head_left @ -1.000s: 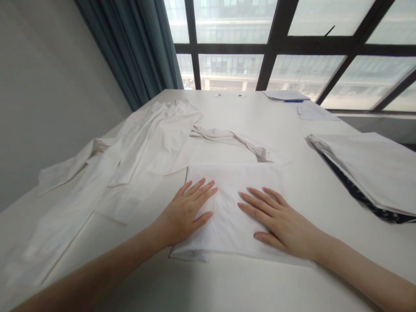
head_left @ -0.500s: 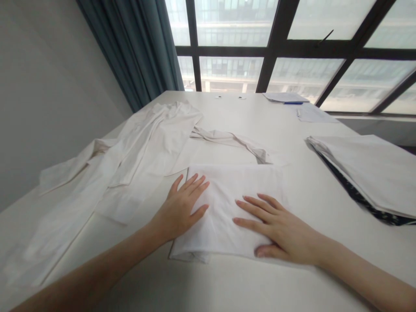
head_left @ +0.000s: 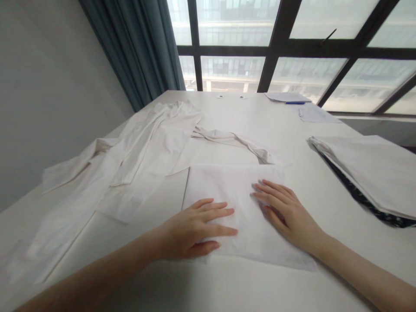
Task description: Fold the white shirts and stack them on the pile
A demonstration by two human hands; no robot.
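Observation:
A folded white cloth [head_left: 227,186] lies flat on the white table [head_left: 227,286] in front of me. My left hand [head_left: 195,227] rests palm down on its near left corner, fingers pointing right. My right hand [head_left: 286,212] lies flat on the cloth's right part, fingers spread toward the left and far side. Neither hand grips anything.
A crumpled white garment [head_left: 130,156] spreads over the table's left side, with a twisted strip [head_left: 234,141] reaching behind the folded cloth. A stack of folded fabric [head_left: 367,169] sits at the right. Papers and a blue pen [head_left: 294,102] lie near the window.
My left hand has slid toward me and turned rightward along the cloth's near edge. My right hand has moved farther away and to the right over the cloth.

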